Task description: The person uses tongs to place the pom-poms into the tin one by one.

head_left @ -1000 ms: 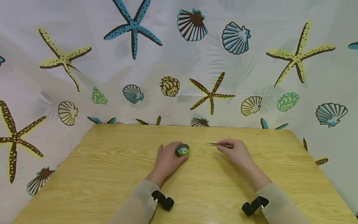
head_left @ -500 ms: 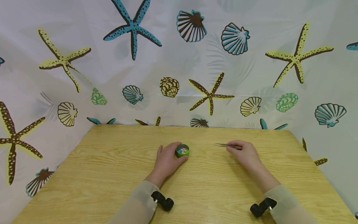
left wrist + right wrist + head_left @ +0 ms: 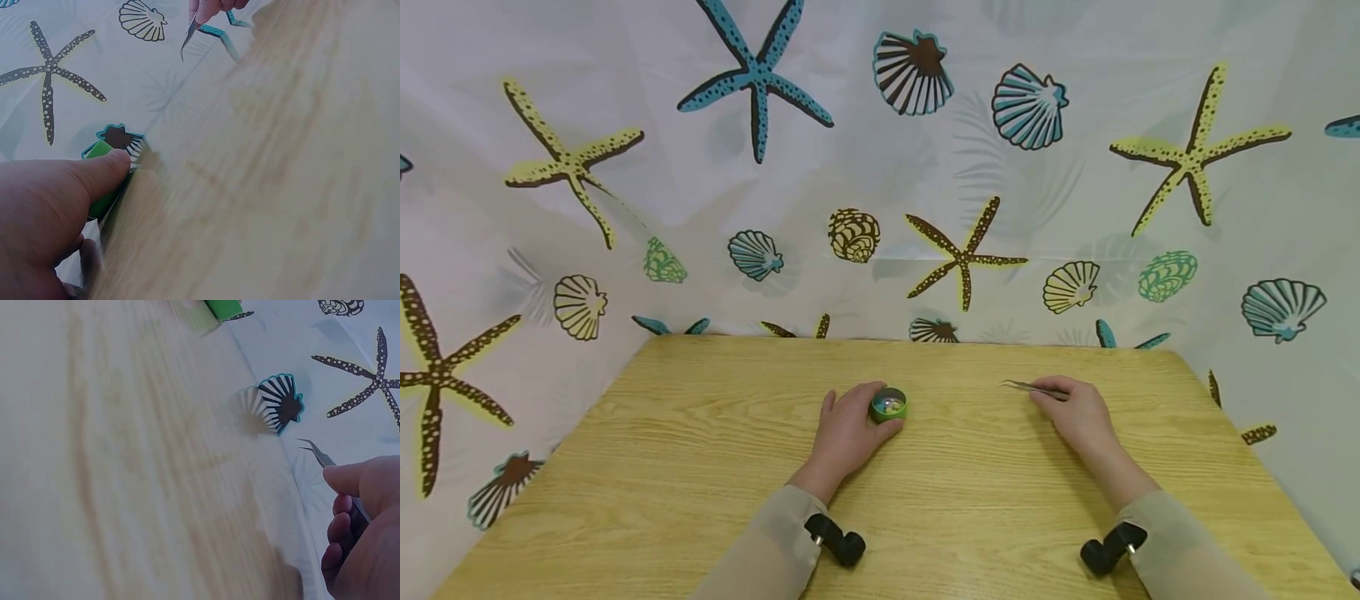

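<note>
A small round green container (image 3: pixel 890 405) stands on the table, open at the top, with several small coloured pieces inside. My left hand (image 3: pixel 847 429) grips it from the left, thumb and fingers round its side; in the left wrist view the thumb lies along the green wall (image 3: pixel 100 149). Off to the right, my right hand (image 3: pixel 1077 415) holds metal tweezers (image 3: pixel 1022 386) above the table. Their bent tips point left, and in the right wrist view the tips (image 3: pixel 304 444) stand slightly apart with nothing between them.
A wood-grain table (image 3: pixel 700 467) lies under both hands. Behind it and along the sides hangs a white cloth (image 3: pixel 820 175) printed with starfish and shells. Each sleeve carries a black wrist mount (image 3: pixel 837 542).
My right hand has moved to the right with the tweezers, away from the green container. The left hand has kept its grip on the container in the same place.
</note>
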### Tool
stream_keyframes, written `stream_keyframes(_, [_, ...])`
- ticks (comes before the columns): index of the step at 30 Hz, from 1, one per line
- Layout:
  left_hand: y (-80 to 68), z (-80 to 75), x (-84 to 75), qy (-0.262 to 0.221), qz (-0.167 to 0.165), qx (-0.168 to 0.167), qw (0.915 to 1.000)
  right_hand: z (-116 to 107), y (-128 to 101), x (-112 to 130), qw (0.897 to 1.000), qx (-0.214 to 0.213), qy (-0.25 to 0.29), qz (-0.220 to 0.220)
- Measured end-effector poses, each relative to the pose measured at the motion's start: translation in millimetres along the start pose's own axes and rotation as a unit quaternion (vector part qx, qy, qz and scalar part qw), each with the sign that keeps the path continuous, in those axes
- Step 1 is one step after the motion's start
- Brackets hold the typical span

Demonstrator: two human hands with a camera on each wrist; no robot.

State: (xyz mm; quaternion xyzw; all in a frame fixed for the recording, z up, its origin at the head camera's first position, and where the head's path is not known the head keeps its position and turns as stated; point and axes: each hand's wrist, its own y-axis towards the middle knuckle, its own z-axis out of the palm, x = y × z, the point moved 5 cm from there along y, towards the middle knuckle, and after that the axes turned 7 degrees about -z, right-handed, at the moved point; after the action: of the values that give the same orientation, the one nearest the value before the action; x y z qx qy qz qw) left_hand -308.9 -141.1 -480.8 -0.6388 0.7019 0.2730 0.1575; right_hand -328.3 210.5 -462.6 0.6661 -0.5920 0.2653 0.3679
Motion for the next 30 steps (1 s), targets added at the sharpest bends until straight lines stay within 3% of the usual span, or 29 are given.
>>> stream_keyframes(24, [-1.6,-2.1,-1.1,0.000,0.008,-0.007,0.9999,0.7,3.2,-1.0,0.999,-0.001,-0.033,-0.002])
stream_keyframes(30, [-1.6,-2.1,-1.4,-0.001,0.001,-0.003,1.0000,2.4,5.6,-1.4,0.998,-0.002,-0.065,-0.012])
